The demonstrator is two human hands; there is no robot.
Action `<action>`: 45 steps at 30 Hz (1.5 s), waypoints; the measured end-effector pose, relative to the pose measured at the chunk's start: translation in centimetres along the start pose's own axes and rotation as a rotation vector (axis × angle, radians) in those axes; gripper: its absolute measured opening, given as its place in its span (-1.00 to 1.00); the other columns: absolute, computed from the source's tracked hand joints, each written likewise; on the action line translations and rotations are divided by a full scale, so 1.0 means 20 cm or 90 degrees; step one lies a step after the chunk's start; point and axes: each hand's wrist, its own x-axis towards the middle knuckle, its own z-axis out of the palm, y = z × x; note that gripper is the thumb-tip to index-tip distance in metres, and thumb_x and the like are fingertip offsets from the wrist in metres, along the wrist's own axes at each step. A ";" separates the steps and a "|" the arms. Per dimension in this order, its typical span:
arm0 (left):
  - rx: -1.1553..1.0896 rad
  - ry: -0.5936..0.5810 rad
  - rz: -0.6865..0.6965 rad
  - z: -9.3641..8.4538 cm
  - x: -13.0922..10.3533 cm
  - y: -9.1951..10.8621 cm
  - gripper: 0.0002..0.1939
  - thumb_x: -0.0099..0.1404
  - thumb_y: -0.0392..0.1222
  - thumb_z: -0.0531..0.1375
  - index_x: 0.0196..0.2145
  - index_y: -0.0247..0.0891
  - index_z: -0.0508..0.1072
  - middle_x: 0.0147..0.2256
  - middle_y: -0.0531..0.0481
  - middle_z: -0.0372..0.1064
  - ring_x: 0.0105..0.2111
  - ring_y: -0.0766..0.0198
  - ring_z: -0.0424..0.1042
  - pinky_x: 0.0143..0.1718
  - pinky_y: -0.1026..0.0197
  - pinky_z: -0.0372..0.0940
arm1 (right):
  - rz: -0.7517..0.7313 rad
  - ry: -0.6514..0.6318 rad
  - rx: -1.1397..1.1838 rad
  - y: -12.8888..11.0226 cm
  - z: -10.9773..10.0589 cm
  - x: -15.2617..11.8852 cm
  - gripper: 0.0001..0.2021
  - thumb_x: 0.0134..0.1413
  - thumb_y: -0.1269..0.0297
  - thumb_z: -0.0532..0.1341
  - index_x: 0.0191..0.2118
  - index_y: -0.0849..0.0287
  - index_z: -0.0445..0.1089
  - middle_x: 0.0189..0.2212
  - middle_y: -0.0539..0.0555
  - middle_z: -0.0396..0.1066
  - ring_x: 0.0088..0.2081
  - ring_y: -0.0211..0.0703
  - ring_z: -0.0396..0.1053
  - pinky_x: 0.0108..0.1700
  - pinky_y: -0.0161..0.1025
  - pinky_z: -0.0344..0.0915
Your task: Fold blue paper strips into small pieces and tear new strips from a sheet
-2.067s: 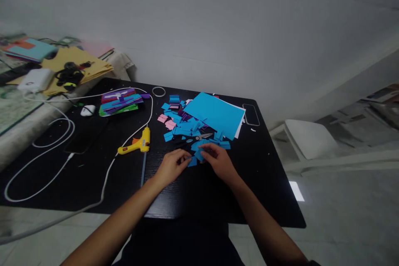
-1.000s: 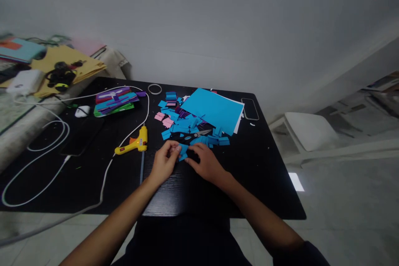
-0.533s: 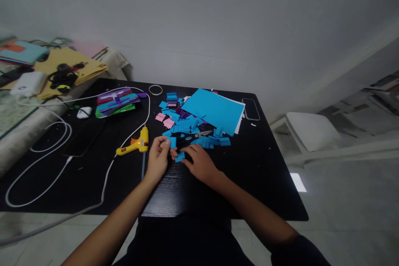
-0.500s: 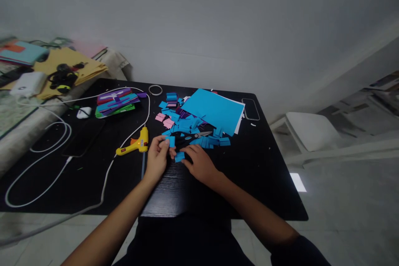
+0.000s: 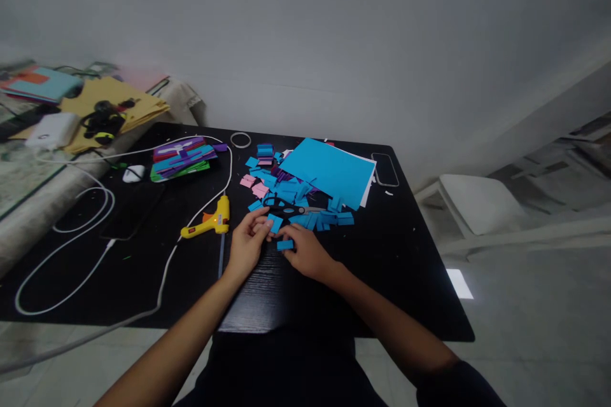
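Near the middle of the black table, my left hand (image 5: 248, 238) pinches a small blue paper piece (image 5: 275, 223) between thumb and fingers. My right hand (image 5: 305, 250) is closed on a second, folded blue paper piece (image 5: 285, 245), just below and to the right of the first. The two hands almost touch. Right beyond them lies a pair of scissors (image 5: 301, 210) with dark handles, partly among a heap of cut blue paper pieces (image 5: 286, 191). A few pink paper pieces (image 5: 260, 189) sit at the heap's left side.
A large blue sheet (image 5: 329, 172) lies behind the heap. To the left are a yellow glue gun (image 5: 210, 221), a stack of coloured paper (image 5: 184, 159), a white earbud case (image 5: 133, 173), a phone (image 5: 128, 216) and white cable (image 5: 162, 273). A tape ring (image 5: 240, 140) rests near the back edge.
The left hand has moved slightly right, and its blue piece now tilts. The right hand has lifted the other blue piece, which now shows as a narrower folded strip. The view shifted slightly.
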 end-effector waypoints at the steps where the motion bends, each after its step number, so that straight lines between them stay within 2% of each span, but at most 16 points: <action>1: 0.006 0.002 -0.001 0.00 0.00 0.00 -0.49 0.15 0.04 0.44 -0.03 -0.28 0.54 -0.39 0.07 0.47 -0.51 0.36 0.43 -0.43 0.26 0.38 | 0.019 0.010 0.044 0.01 -0.01 0.00 -0.65 -0.05 0.63 0.27 -0.13 0.13 0.52 -0.26 0.02 0.47 -0.21 -0.10 0.42 -0.08 -0.17 0.33; 5: 0.030 0.008 -0.006 -0.01 0.00 -0.01 -0.53 0.17 0.05 0.44 -0.06 -0.28 0.57 -0.43 0.08 0.46 -0.52 0.34 0.44 -0.41 0.25 0.38 | 0.102 0.039 0.187 0.05 -0.05 0.01 -0.81 -0.11 0.46 0.39 -0.30 0.14 0.50 -0.41 -0.08 0.45 -0.38 -0.21 0.35 -0.24 -0.25 0.28; 8: 0.047 0.002 -0.011 0.00 -0.01 -0.01 -0.58 0.17 0.05 0.43 -0.12 -0.28 0.58 -0.50 0.10 0.44 -0.53 0.31 0.44 -0.41 0.24 0.39 | 0.153 0.038 0.315 0.07 -0.05 0.01 -0.74 -0.19 0.30 0.48 -0.33 0.14 0.46 -0.44 -0.09 0.45 -0.43 -0.23 0.33 -0.31 -0.26 0.28; 12: 0.055 -0.008 -0.011 0.00 -0.01 -0.01 -0.61 0.17 0.08 0.43 -0.20 -0.26 0.54 -0.47 0.07 0.47 -0.53 0.30 0.45 -0.43 0.23 0.39 | 0.180 0.010 0.477 0.08 -0.05 0.00 -0.66 -0.16 0.17 0.51 -0.24 0.14 0.51 -0.29 0.01 0.57 -0.29 -0.16 0.50 -0.11 -0.16 0.43; 15: 0.052 -0.017 -0.007 0.01 -0.01 0.00 -0.62 0.18 0.10 0.41 -0.24 -0.24 0.51 -0.50 0.09 0.44 -0.54 0.31 0.42 -0.47 0.26 0.36 | 0.215 -0.013 0.578 0.08 -0.05 0.00 -0.68 -0.13 0.18 0.50 -0.21 0.15 0.55 -0.24 0.05 0.61 -0.18 -0.08 0.58 0.08 -0.05 0.44; 18: 0.054 -0.024 -0.003 0.01 -0.02 0.00 -0.64 0.20 0.09 0.40 -0.23 -0.24 0.51 -0.51 0.09 0.43 -0.55 0.32 0.40 -0.50 0.27 0.34 | 0.240 -0.025 0.665 0.09 -0.05 0.00 -0.67 -0.21 0.24 0.52 -0.23 0.15 0.57 -0.27 0.04 0.62 -0.12 -0.03 0.60 0.17 0.02 0.41; 25: 0.046 -0.021 0.011 0.01 -0.02 0.01 -0.64 0.22 0.06 0.40 -0.20 -0.25 0.49 -0.51 0.10 0.43 -0.55 0.33 0.41 -0.52 0.29 0.35 | 0.206 -0.032 0.603 0.09 -0.05 0.00 -0.66 -0.22 0.26 0.53 -0.23 0.14 0.59 -0.26 0.03 0.64 -0.20 -0.12 0.58 0.12 -0.04 0.43; 32: 0.033 -0.025 0.013 0.01 -0.01 0.00 -0.58 0.18 0.03 0.43 -0.14 -0.24 0.44 -0.43 0.11 0.43 -0.56 0.36 0.44 -0.49 0.28 0.39 | 0.218 -0.037 0.591 0.09 -0.05 0.00 -0.64 -0.20 0.10 0.56 -0.26 0.17 0.63 -0.28 0.09 0.66 -0.17 0.00 0.63 0.11 0.05 0.47; 37: 0.039 -0.027 0.013 0.01 -0.02 0.00 -0.56 0.14 0.00 0.45 -0.12 -0.25 0.48 -0.43 0.12 0.41 -0.55 0.38 0.43 -0.45 0.28 0.40 | 0.224 -0.028 0.622 0.11 -0.02 0.00 -0.57 -0.17 0.02 0.55 -0.23 0.21 0.61 -0.26 0.14 0.65 -0.15 0.05 0.64 0.03 0.08 0.55; 41: 0.045 -0.006 0.017 0.01 -0.02 0.01 -0.59 0.16 0.00 0.44 -0.13 -0.25 0.51 -0.43 0.09 0.43 -0.51 0.34 0.45 -0.42 0.27 0.41 | 0.216 -0.015 0.634 0.13 -0.01 0.01 -0.55 -0.10 0.00 0.52 -0.16 0.17 0.53 -0.27 0.12 0.65 -0.21 0.02 0.66 -0.05 0.06 0.59; 45: 0.046 0.000 0.013 0.01 -0.01 0.01 -0.64 0.16 -0.02 0.44 -0.17 -0.24 0.50 -0.45 0.10 0.44 -0.52 0.34 0.46 -0.41 0.26 0.41 | 0.227 -0.003 0.635 0.14 0.02 0.01 -0.52 -0.13 0.02 0.54 -0.20 0.12 0.36 -0.31 0.08 0.64 -0.29 -0.02 0.65 -0.27 -0.11 0.60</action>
